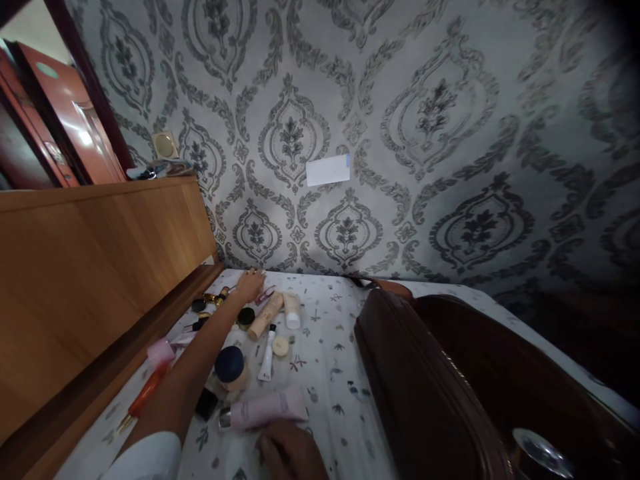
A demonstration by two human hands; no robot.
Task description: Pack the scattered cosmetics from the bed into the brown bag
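My left arm stretches across a patterned white cloth, and my left hand [250,285] is at its far end near the wall. Its fingers look apart, with nothing visible in them; what lies beneath is hidden. Beside it lies a slim pink item [265,295]. Closer in are a beige tube [266,316], a cream tube with a white cap [292,311] and a dark round jar [245,318]. At the near edge my right hand [293,450] has curled fingers, nothing seen in them, close to a pale pink tube [265,408].
A dark brown leather bag [415,393] stands open on the right. Along the left runs a wooden board [110,233]. A navy-lidded jar [230,367], a small white tube [267,357], a round cream container [281,346] and an orange bottle [147,392] lie around my left arm.
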